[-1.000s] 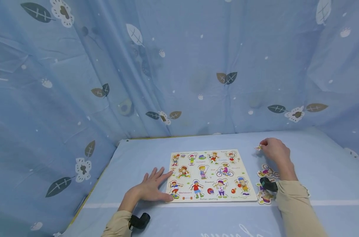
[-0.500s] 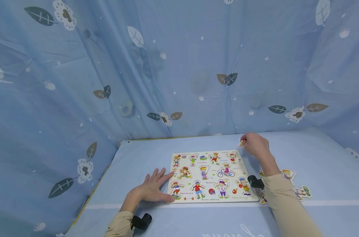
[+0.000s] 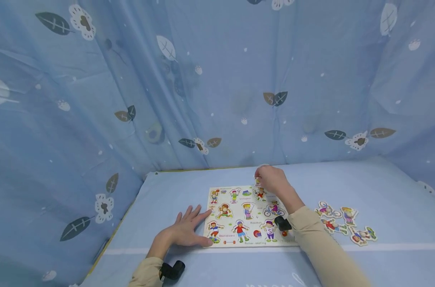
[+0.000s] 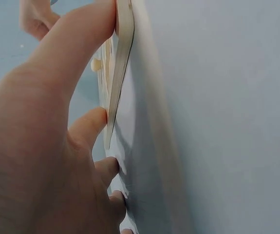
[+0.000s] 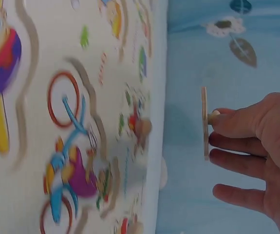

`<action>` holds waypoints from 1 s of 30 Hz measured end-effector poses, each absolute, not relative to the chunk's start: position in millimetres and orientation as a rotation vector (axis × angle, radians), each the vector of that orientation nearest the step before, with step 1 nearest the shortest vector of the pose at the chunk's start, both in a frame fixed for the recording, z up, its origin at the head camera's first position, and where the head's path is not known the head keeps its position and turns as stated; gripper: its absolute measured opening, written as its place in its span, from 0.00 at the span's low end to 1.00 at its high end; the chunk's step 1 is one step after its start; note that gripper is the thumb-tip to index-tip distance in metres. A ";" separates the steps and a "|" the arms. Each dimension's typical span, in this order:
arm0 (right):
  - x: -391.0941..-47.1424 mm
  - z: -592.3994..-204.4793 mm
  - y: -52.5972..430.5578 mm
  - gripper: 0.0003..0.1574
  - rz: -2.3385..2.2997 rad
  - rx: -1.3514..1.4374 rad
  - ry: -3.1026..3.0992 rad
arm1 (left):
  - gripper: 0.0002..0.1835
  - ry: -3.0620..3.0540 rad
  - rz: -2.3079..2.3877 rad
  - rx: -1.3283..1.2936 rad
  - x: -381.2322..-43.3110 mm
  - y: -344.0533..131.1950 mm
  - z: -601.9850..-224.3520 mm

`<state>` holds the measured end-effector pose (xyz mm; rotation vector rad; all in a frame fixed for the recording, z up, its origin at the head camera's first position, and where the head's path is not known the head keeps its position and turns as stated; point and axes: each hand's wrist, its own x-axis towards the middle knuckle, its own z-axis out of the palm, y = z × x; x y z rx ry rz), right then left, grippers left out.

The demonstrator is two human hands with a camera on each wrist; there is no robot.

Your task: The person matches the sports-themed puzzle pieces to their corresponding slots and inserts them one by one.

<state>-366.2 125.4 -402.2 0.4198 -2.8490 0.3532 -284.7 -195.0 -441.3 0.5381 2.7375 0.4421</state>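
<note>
a blue cloth wall point(image 3: 221, 79) with leaves and flowers hangs behind and at the left, in soft folds. in front of it is a wide, pale blue table point(image 3: 181, 191) with a white stripe point(image 3: 400, 247) across it. the sports picture board point(image 3: 236, 217) lies flat on the table. the left hand point(image 3: 185, 229) has its fingers spread and grips nothing; its thumb and pointing finger touch the board's left side (a good way to stop it sliding, i think). the right hand point(image 3: 275, 179) is up in the air near the board's far edge. some loose pieces point(image 3: 334, 227) lie on the table, to the right of the board. smallest of all, one thin wooden piece point(image 5: 205, 141) is pinched in the right hand by its little knob point(image 5: 213, 117), not touching the board. this seems to be the bringing-over step. the next move calls for finding the matching hollow, turning the piece to fit and lowering it gently.
</note>
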 end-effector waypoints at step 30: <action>-361.1 -431.3 67.6 0.09 0.427 0.791 -3.054 | 0.52 2.735 0.437 0.534 -284.0 -195.2 -443.4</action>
